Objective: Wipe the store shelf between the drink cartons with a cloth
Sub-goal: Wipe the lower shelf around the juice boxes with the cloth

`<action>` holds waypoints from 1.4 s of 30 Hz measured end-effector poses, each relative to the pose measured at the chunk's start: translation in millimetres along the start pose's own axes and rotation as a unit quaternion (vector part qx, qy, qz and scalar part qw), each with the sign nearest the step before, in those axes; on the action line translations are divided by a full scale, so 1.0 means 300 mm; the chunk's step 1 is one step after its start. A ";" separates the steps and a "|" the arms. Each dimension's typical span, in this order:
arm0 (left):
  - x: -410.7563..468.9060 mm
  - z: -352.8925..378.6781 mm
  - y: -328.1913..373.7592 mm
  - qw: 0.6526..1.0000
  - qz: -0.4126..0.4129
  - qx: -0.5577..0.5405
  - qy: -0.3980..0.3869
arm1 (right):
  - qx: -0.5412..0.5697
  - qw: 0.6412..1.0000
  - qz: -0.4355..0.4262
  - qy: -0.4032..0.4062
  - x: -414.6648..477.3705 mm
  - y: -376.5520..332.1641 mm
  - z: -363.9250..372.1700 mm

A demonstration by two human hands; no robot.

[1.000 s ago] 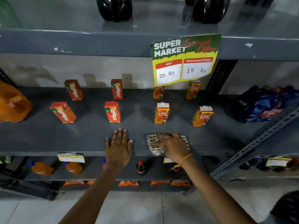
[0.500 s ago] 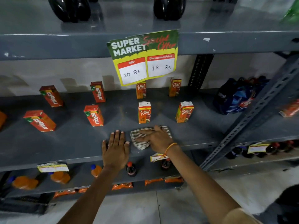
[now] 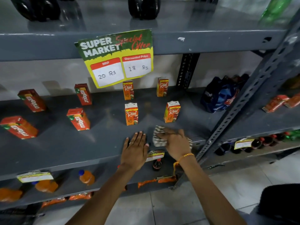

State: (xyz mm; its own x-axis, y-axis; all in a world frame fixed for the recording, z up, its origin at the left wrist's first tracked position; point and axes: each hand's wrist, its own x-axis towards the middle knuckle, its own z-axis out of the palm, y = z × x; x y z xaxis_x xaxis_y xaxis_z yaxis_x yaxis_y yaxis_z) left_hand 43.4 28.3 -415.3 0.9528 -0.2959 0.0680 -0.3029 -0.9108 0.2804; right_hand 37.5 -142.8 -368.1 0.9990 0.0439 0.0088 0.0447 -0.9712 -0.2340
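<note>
A grey metal shelf [image 3: 97, 143] carries red Maaza cartons [image 3: 79, 119] on the left and orange Real cartons [image 3: 131, 114] in the middle. Another front-row Real carton [image 3: 172, 112] stands to the right. My right hand [image 3: 176, 143] presses a checked cloth [image 3: 158, 137] onto the shelf's front strip, below the gap between the two front Real cartons. It is motion-blurred, with fingers laid over the cloth. My left hand [image 3: 134, 150] lies flat on the shelf just left of the cloth, fingers straight, a ring on one finger.
A yellow-green price sign [image 3: 116, 59] hangs from the shelf above. A perforated upright post [image 3: 243, 103] slants down to the right of the cloth. A blue wrapped pack [image 3: 222, 95] sits at the shelf's right end. Bottles [image 3: 86, 177] stand on the lower shelf, below a paper label [image 3: 155, 155].
Both hands have slid right along the shelf front. The cloth went from below the front left Real carton to below the gap between the two front Real cartons.
</note>
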 end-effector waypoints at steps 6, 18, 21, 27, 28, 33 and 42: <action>0.094 0.025 0.076 0.998 0.036 0.002 -0.042 | -0.012 0.992 0.122 0.011 -0.035 0.099 0.072; 0.195 0.017 0.035 0.992 0.097 -0.075 0.032 | 0.204 0.926 0.231 0.220 0.262 0.211 -0.224; 0.196 0.038 0.030 0.991 0.088 -0.087 0.051 | 0.300 0.916 0.221 0.149 0.500 0.290 -0.247; 0.206 0.066 0.023 0.989 0.098 -0.074 0.085 | 0.161 0.973 0.164 -0.036 0.786 0.406 -0.114; 0.205 0.066 0.023 0.989 0.101 -0.072 0.087 | 0.142 0.979 0.138 -0.053 0.789 0.408 -0.108; 0.204 0.067 0.018 0.990 0.100 -0.062 0.084 | 0.039 0.994 0.088 -0.057 0.799 0.450 -0.033; 0.191 0.055 0.026 0.989 0.097 -0.077 0.078 | 0.025 0.968 0.251 -0.021 0.391 0.289 0.026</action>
State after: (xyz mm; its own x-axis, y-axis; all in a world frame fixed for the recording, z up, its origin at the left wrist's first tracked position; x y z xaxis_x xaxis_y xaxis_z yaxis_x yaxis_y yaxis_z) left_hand 95.4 -0.5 -424.9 0.8727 -0.4015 0.2777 -0.4844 -0.7832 0.3899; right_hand 158.7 -220.1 -395.0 0.8941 -0.4193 -0.1572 -0.4466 -0.8604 -0.2455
